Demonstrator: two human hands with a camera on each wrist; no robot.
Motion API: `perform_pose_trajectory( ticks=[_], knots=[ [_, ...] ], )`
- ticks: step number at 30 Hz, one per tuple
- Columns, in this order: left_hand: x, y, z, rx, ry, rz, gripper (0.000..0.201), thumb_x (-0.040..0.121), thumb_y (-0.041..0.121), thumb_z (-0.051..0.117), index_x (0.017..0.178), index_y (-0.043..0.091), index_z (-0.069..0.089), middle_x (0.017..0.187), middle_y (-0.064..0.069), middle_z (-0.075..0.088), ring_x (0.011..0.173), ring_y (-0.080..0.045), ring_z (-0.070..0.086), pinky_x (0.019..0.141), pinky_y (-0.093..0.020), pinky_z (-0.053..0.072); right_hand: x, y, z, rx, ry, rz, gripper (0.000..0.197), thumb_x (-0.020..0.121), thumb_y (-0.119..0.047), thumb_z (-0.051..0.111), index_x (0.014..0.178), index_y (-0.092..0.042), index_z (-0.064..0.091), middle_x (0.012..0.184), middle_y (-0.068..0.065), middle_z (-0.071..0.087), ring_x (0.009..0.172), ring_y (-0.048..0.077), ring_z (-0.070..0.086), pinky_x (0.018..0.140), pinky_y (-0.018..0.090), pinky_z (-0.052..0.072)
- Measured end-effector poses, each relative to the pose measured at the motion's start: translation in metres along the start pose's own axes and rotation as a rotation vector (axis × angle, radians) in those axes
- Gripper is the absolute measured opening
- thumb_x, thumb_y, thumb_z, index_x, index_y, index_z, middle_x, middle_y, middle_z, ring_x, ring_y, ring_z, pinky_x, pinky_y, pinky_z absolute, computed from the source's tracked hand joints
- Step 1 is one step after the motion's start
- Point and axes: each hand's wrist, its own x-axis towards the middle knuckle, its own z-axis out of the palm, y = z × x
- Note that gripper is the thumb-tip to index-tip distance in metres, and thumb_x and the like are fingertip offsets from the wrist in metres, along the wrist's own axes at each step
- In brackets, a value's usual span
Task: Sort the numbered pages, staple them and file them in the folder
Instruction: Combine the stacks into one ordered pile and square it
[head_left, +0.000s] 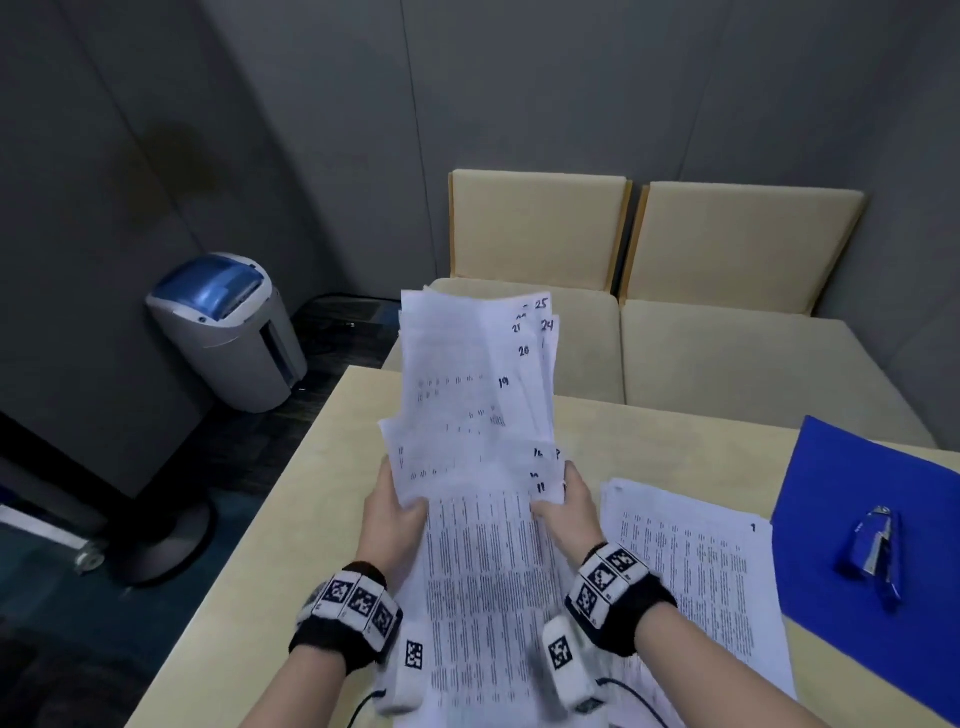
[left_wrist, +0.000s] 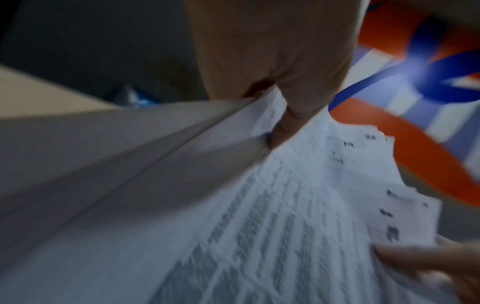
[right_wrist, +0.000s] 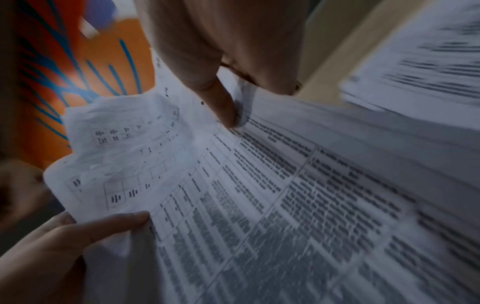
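Looking down from the head camera, you hold a fanned sheaf of numbered pages (head_left: 478, 467) above the pale table (head_left: 291, 519), your left hand (head_left: 392, 512) pinching its left edge with the thumb on top and your right hand (head_left: 569, 506) pinching its right edge the same way. Handwritten numbers 19, 20, 21, 24 and 25 show on the staggered upper right corners of the sheaf. A second stack of printed pages (head_left: 696, 566) lies flat on the table just right of your right wrist, its top sheet marked 9 in the far corner. Further right, the blue folder (head_left: 841, 519) lies at the table's right edge with the blue stapler (head_left: 872, 551) resting on it. Two beige chairs (head_left: 540, 234) stand beyond the table, and a grey bin with a blue lid (head_left: 228, 327) sits on the floor to the left. From the left wrist camera, blurred, your left thumb (left_wrist: 288, 123) presses down on the sheaf's edge with sheets clamped under it, and your right hand's fingers (left_wrist: 426, 259) grip the opposite corner. From the right wrist camera, your right thumb (right_wrist: 221, 107) clamps the sheaf against the fingers below, your left thumb (right_wrist: 114, 224) lies across the near corner, and the flat stack (right_wrist: 420, 67) shows blurred at the upper right.
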Motion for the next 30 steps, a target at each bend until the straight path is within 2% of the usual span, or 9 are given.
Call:
perform_pose_trajectory(
  ticks=[2,7,10,12,14,18,22,26,30],
  knots=[
    [-0.004,0.046,0.001,0.092,0.1,0.164,0.056,0.086,-0.004,0.05,0.133,0.024,0.039,0.106,0.011,0.063,0.083,-0.008,0.065,0.066,-0.015,0.049,0.003,-0.035,-0.004,0.103,0.036,-0.113,0.051,0.083,0.006,0.055,0.13,-0.011,0.046,0.128,0.007,0.059,0.108,0.018,0.06,0.095,0.034,0.05],
    [0.001,0.117,0.007,0.218,0.346,0.423,0.055,0.093,0.003,0.05,0.141,-0.006,0.025,0.121,-0.017,0.054,0.11,-0.035,0.054,0.084,-0.029,0.039,0.001,-0.117,-0.02,0.305,0.005,-0.367,0.033,0.087,0.01,0.053,0.101,-0.02,0.052,0.094,-0.01,0.065,0.075,-0.01,0.064,0.066,0.01,0.051],
    [0.003,0.126,0.013,0.26,0.395,0.489,0.05,0.094,0.007,0.05,0.134,-0.012,0.027,0.103,-0.032,0.057,0.091,-0.046,0.057,0.069,-0.037,0.04,0.001,-0.132,-0.021,0.323,-0.022,-0.387,0.028,0.085,0.007,0.059,0.108,-0.005,0.048,0.102,0.005,0.066,0.09,0.008,0.067,0.085,0.026,0.054],
    [0.004,0.118,0.017,0.271,0.382,0.491,0.043,0.093,0.009,0.05,0.128,-0.006,0.03,0.1,-0.03,0.057,0.085,-0.045,0.057,0.067,-0.04,0.042,0.003,-0.127,-0.019,0.296,-0.015,-0.366,0.034,0.082,0.002,0.065,0.11,-0.01,0.05,0.109,0.011,0.066,0.099,0.021,0.065,0.091,0.035,0.052],
    [0.004,0.106,0.022,0.276,0.345,0.491,0.04,0.093,0.011,0.051,0.125,-0.002,0.03,0.101,-0.026,0.058,0.083,-0.045,0.058,0.066,-0.039,0.043,0.005,-0.116,-0.015,0.284,-0.004,-0.338,0.033,0.082,0.0,0.067,0.105,-0.02,0.054,0.103,0.006,0.068,0.097,0.022,0.065,0.089,0.035,0.052],
    [0.003,0.089,0.027,0.282,0.299,0.426,0.043,0.093,0.012,0.053,0.127,-0.001,0.03,0.084,-0.019,0.056,0.073,-0.045,0.058,0.06,-0.039,0.041,0.01,-0.1,-0.014,0.224,0.04,-0.233,0.026,0.082,-0.003,0.068,0.107,-0.008,0.061,0.097,0.009,0.069,0.088,0.02,0.065,0.086,0.035,0.054],
    [0.001,0.082,0.025,0.263,0.273,0.345,0.048,0.092,0.018,0.057,0.13,0.003,0.032,0.091,-0.017,0.061,0.084,-0.043,0.06,0.073,-0.047,0.05,0.017,-0.09,-0.017,0.169,0.019,-0.181,0.028,0.08,-0.014,0.071,0.108,-0.011,0.064,0.1,0.008,0.072,0.095,0.023,0.068,0.093,0.046,0.052],
    [0.007,0.073,0.015,0.3,0.283,0.271,0.059,0.086,0.036,0.063,0.13,0.002,0.044,0.125,-0.017,0.055,0.125,-0.038,0.041,0.105,-0.051,0.037,0.015,-0.088,-0.025,0.165,-0.015,-0.21,0.024,0.08,-0.01,0.072,0.102,-0.018,0.066,0.102,0.013,0.072,0.098,0.027,0.067,0.093,0.043,0.052],
    [-0.001,0.081,0.012,0.286,0.311,0.235,0.057,0.085,0.026,0.068,0.129,-0.001,0.043,0.109,-0.005,0.056,0.11,-0.022,0.041,0.114,-0.05,0.024,0.01,-0.082,-0.029,0.145,-0.115,-0.192,0.047,0.075,-0.011,0.077,0.118,-0.009,0.058,0.113,0.003,0.069,0.105,0.017,0.066,0.102,0.039,0.047]
  ],
)
